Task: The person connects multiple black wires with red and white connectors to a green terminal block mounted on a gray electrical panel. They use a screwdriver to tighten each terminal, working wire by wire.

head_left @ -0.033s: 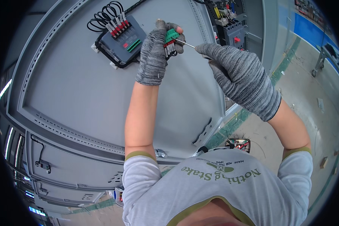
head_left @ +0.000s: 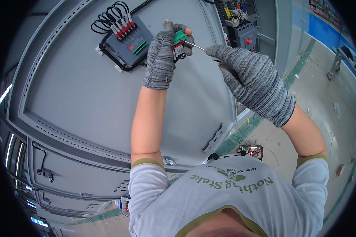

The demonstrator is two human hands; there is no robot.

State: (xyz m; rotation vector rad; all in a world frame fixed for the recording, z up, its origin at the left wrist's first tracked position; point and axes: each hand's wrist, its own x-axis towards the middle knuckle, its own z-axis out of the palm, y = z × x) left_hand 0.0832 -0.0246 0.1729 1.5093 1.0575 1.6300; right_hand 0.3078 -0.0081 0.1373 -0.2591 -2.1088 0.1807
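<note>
My left hand [head_left: 160, 59], in a grey knit glove with bare fingertips, is closed around a green terminal plug [head_left: 180, 36]. Several wire ends with red and white sleeves [head_left: 178, 50] stick out of the plug's lower side. From the right, my gloved right hand [head_left: 257, 81] grips a screwdriver [head_left: 194, 45]; only its thin metal shaft shows, and the handle is hidden in the fist. The shaft's tip touches the plug, or lies right at it. Left of my left hand, a dark grey meter-like module [head_left: 128, 49] with a green socket and black wire loops [head_left: 110, 17] is mounted on the panel.
A large grey metal panel [head_left: 87, 94] with a perforated frame spreads behind my hands. At the upper right, an open cabinet holds a breaker with a red knob [head_left: 248, 41]. Tools lie in a container [head_left: 252, 151] low down near my body. A wheeled cart [head_left: 338, 65] stands far right.
</note>
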